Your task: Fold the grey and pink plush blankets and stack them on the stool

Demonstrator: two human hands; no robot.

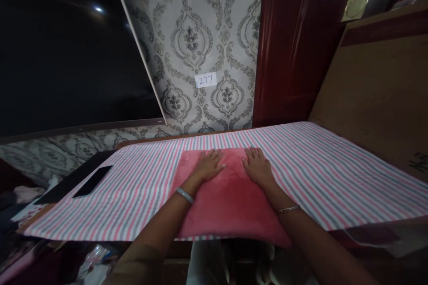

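Note:
A fuzzy pink-red cloth (pixel 230 205) lies flat on a striped tablecloth (pixel 140 178), its near edge reaching the table's front. On the cloth's upper left part my left hand (pixel 210 165) rests palm down with fingers spread. My right hand (pixel 258 165) lies on the upper right part, also palm down, fingers stretched toward the far edge. Neither hand grips anything. There is a bracelet on each wrist.
A black phone (pixel 92 181) lies at the left of the tablecloth. A large dark screen (pixel 73 53) hangs on the patterned wall at left. At right stands a big cardboard box (pixel 377 93). Bagged items and clothes (pixel 95 258) sit below at lower left.

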